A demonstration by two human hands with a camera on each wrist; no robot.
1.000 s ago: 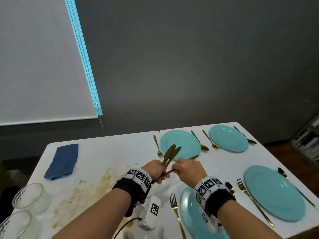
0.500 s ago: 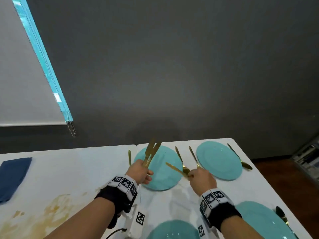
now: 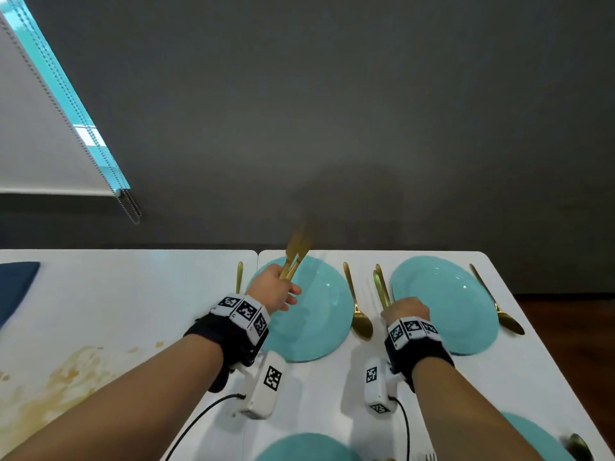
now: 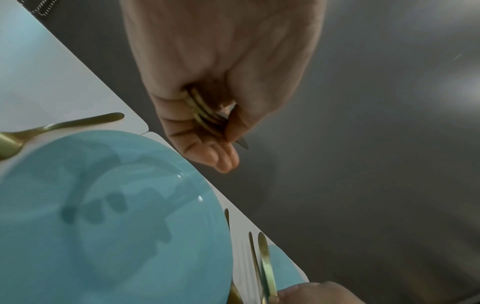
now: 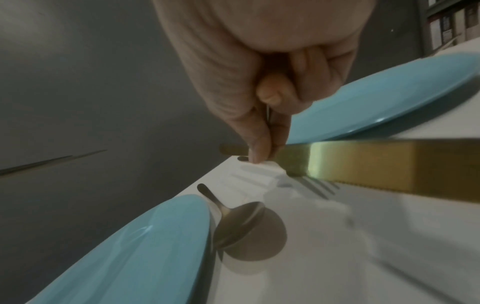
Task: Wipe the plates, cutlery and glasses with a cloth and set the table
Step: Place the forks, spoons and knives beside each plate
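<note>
Item: your left hand [image 3: 275, 287], raised over the far left plate [image 3: 316, 314], fingers and thumb curled round a bundle of gold knives [image 3: 294, 254]; flat, matte-brass blades fan upward past the table's far edge, blurred at the tips. The left wrist view shows their rounded handle ends stacked edge to edge inside your palm.

Item: your right hand [image 3: 406, 311], low between the two far plates, thumb and forefinger pinching one gold knife [image 3: 379, 287]. Its blade is broad and flat with a fine serrated edge, as the right wrist view shows. It lies along the left rim of the far right plate [image 3: 446, 304], next to a gold fork [image 5: 315, 184] whose tines show beneath the blade; whether the knife touches the table cannot be told.

Item: plates, round, glossy turquoise, shallow with a raised rim. Two more show at the near edge, cut off.

Item: gold spoon [image 3: 359, 311], oval bowl, slim handle, lying just right of the far left plate. A second gold spoon [image 3: 499, 307] lies right of the far right plate.

Item: table [image 3: 133, 294], white, smooth, made of two tops butted together; brownish smears at your near left.

Item: blue cloth [image 3: 16, 281], folded, at the far left edge.
</note>
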